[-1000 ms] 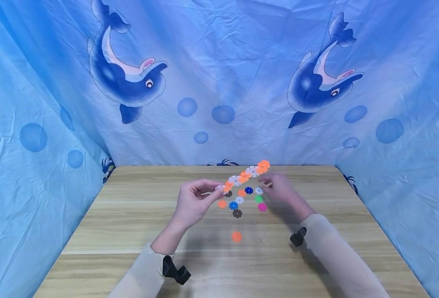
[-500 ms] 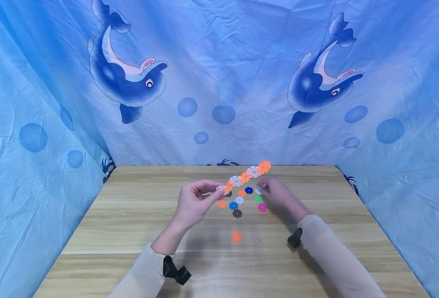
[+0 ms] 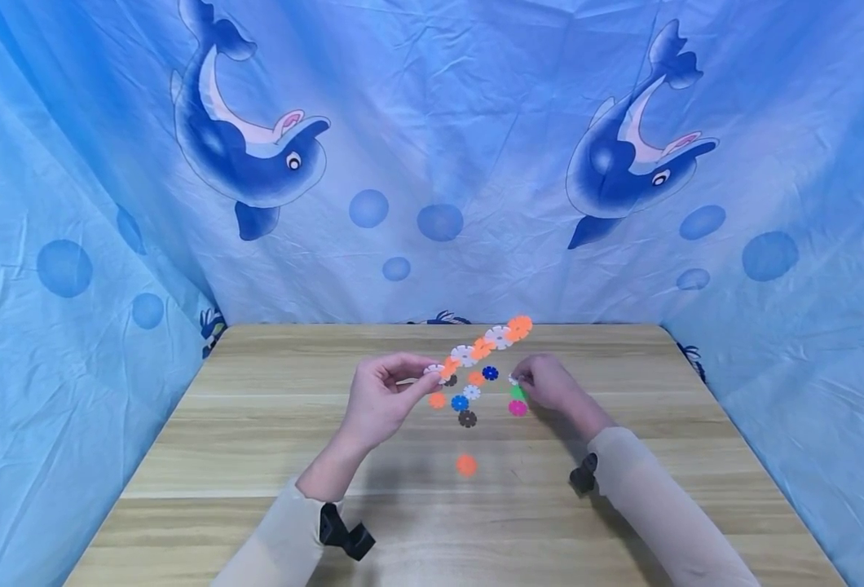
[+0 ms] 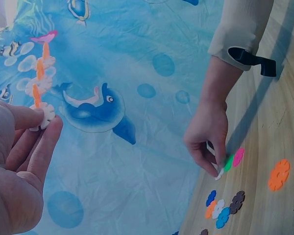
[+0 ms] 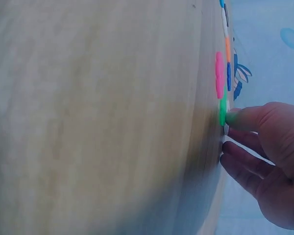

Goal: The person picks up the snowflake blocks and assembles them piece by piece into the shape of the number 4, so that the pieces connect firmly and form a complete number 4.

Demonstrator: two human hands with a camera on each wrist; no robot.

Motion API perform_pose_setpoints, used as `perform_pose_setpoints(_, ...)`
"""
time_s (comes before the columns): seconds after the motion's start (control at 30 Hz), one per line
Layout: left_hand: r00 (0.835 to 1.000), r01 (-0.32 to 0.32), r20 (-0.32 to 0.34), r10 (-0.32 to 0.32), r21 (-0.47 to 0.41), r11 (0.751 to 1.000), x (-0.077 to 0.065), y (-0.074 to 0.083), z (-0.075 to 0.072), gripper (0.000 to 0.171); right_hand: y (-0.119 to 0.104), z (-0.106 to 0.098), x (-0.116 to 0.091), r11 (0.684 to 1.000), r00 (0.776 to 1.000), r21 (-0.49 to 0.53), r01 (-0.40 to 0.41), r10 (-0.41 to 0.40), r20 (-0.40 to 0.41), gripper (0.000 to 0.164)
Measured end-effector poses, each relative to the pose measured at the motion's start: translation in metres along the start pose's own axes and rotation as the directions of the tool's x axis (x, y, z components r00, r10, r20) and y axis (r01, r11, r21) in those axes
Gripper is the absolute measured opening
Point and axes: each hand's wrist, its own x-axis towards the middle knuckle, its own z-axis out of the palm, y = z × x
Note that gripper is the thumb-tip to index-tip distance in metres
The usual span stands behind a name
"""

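My left hand (image 3: 379,401) pinches the white end disc of a chain of interlocking snowflake discs (image 3: 482,349), held above the table. Orange and white discs alternate along the chain, which slants up to the right. At the table, my right hand (image 3: 549,381) pinches a white snowflake disc (image 4: 219,173) between thumb and fingers, partly hidden by them. A green disc (image 5: 223,110) lies against the right thumb in the right wrist view, with a pink disc (image 3: 517,408) beside it.
Loose discs lie on the wooden table (image 3: 256,456): dark blue (image 3: 490,373), blue (image 3: 460,403), white (image 3: 472,392), brown (image 3: 467,418) and several orange, one orange disc (image 3: 466,465) nearer the front. A blue dolphin-print curtain (image 3: 432,163) surrounds the table.
My right hand has come down onto the white disc and taken it between its fingers. The white and green discs have shifted slightly right. My left hand and the chain have stayed nearly still.
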Motion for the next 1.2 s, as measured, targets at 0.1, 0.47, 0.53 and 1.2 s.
perform_pose_setpoints(0.1,1.0,0.007,-0.002,-0.007,0.008,1.0,0.001,0.0,0.001,0.019,0.004,0.0,-0.001,0.999,1.0,0.041,-0.021,0.021,-0.006,0.022)
perform_pose_setpoints(0.47,1.0,0.026,0.002,-0.026,0.005,1.0,0.001,0.0,0.0,0.019,0.011,-0.018,-0.016,0.962,0.992,0.269,-0.054,0.083,-0.097,0.012)
perform_pose_setpoints(0.53,1.0,0.025,0.001,-0.025,0.006,1.0,0.001,0.0,0.0,0.019,0.011,-0.026,-0.019,0.955,0.988,0.291,-0.05,0.09,-0.126,0.014)
perform_pose_setpoints(1.2,1.0,0.022,0.011,-0.022,0.012,1.0,0.001,-0.002,0.005,0.02,-0.043,-0.102,-0.053,0.884,0.827,0.385,0.266,-0.004,-0.562,0.014)
